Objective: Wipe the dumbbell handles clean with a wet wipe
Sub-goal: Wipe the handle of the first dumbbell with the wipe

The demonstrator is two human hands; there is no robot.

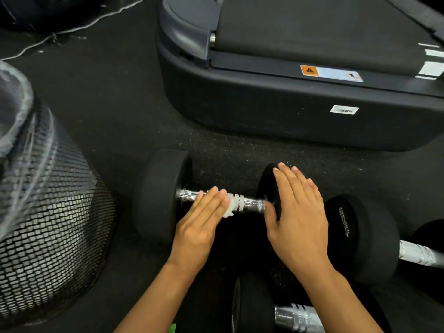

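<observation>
A black dumbbell (158,195) lies on the dark floor, its chrome handle (249,204) running left to right. My left hand (201,224) lies over the handle with straight fingers, pressing a crumpled white wet wipe (229,207) against the metal; most of the wipe is hidden under the fingers. My right hand (298,212) rests flat, fingers straight, on the dumbbell's right head, which it mostly covers.
A mesh waste bin (48,224) with a plastic liner stands at the left. A treadmill base (288,104) fills the back right. Two more dumbbells lie close: one (360,236) at the right, another (276,313) near the bottom edge. A white cable (72,30) crosses the floor.
</observation>
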